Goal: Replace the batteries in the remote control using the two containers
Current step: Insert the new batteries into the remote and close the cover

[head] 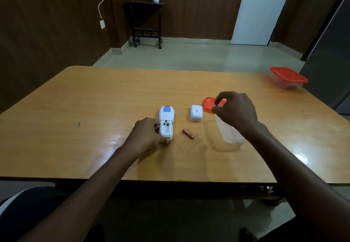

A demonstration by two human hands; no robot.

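Note:
The white remote control [166, 117] lies face down near the table's middle, its battery compartment uncovered and showing bare contacts. My left hand [146, 134] grips its near end from the left. One red-brown battery [187, 133] lies loose on the table just right of the remote. The white compartment cover [196, 113] rests beyond the battery. A clear open container [230, 133] sits under my right wrist, with its red lid [207, 104] flat behind it. My right hand [236, 110] hovers over the container's far end, thumb and forefinger curled apart with nothing visible between them.
A second clear container with a red lid on [287, 79] stands at the table's far right edge. The wooden table [94, 109] reaches its near edge just below my forearms. A dark cabinet [329, 61] rises beside the right edge.

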